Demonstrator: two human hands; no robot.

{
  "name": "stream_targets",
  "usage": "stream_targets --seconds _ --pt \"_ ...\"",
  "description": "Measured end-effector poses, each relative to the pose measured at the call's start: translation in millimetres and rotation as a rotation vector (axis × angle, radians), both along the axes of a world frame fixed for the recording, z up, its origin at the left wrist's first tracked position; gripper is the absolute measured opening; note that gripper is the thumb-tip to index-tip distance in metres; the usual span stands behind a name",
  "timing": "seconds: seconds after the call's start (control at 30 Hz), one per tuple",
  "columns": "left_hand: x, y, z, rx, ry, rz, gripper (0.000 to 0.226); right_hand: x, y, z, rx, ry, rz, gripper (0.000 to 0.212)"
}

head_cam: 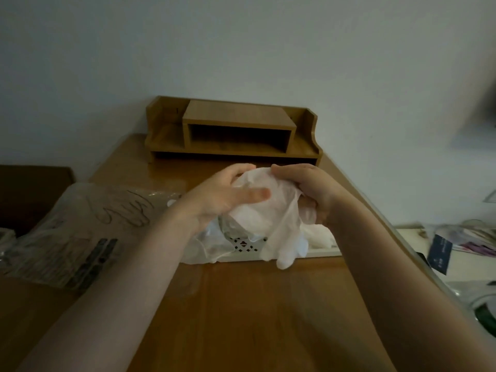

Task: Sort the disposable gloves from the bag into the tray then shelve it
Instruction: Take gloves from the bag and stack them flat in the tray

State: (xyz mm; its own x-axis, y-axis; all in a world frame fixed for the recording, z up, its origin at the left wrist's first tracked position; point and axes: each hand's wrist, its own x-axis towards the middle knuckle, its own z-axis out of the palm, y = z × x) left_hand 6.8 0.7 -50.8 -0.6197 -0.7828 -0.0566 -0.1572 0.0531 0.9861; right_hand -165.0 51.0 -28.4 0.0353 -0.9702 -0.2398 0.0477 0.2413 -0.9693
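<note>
Head view: both hands — left hand [228, 194] and right hand [311, 191] — pinch a bunched white glove [268, 210] between them, its fingers dangling below the grip over the white tray [247, 247] on the bench [241, 304]. It looks light, limp and clingy — best gathered by its cuff.
</note>
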Motion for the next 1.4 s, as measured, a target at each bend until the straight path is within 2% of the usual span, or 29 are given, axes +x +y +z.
stream_targets --seconds 0.1,0.17,0.2,0.33,0.5,0.6,0.67,0.77,0.83,0.97,1.1,1.17,1.23,1.3,1.4 --pt "-17.9 8.5 4.3 -0.166 -0.048 -0.066 0.049 -12.1 1.9 -3.4 0.051 -0.060 0.014 0.032" --pt "-26.0 12.0 3.5 -0.225 -0.020 0.019 0.018 -20.3 3.1 -5.3 0.080 -0.086 0.032 0.039" --pt "-27.1 11.1 0.8 -0.231 -0.014 0.074 0.011 -24.3 3.4 -6.9 0.078 -0.059 0.053 0.042" --pt "-28.8 4.9 -3.5 -0.230 -0.060 0.142 0.015 -43.1 1.2 -13.1 0.065 0.118 0.210 0.052" --pt "-36.0 -1.0 1.9 -0.237 -0.075 0.096 0.016 -69.2 0.2 -20.3 0.020 0.449 0.142 0.021" --pt "-42.2 -3.5 4.6 -0.155 -0.085 0.053 0.009 -79.6 2.3 -18.2 -0.033 0.651 0.178 0.014" --pt "-44.5 -5.1 6.9 -0.117 -0.123 -0.016 0.008 -86.2 4.6 -13.6 -0.070 0.719 0.177 0.018" --pt "-45.2 -12.8 10.7 -0.103 -0.176 -0.098 0.018 -99.8 4.9 -7.8 -0.065 0.669 0.082 0.026" --pt "-44.9 -18.3 13.1 -0.132 -0.191 -0.107 0.017 -106.0 2.3 -5.9 -0.058 0.630 0.016 0.027" --pt "-54.5 -32.9 15.4 -0.064 -0.066 -0.068 0.009 -110.5 -5.3 -4.7 -0.088 0.578 -0.098 0.028" --pt "-67.2 -57.1 10.9 0.026 -0.047 0.029 0.015 -113.0 -12.8 -4.4 -0.124 0.408 -0.049 0.023" --pt "-73.2 -65.5 10.2 0.070 -0.030 0.054 0.015 -118.3 -19.1 -6.3 -0.138 0.416 -0.012 0.032" --pt "-78.9 -70.9 11.2 0.014 -0.097 0.098 0.011 -120.7 -29.9 -8.0 -0.155 0.514 -0.018 0.033" --pt "-82.9 -76.6 13.7 -0.151 -0.211 0.173 0.009 -121.2 -44.4 -7.9 -0.207 0.659 -0.109 0.024" --pt "-78.9 -80.3 19.4 -0.395 -0.211 0.215 0.007 -125.3 -59.4 -6.0 -0.329 0.830 -0.209 0.021"
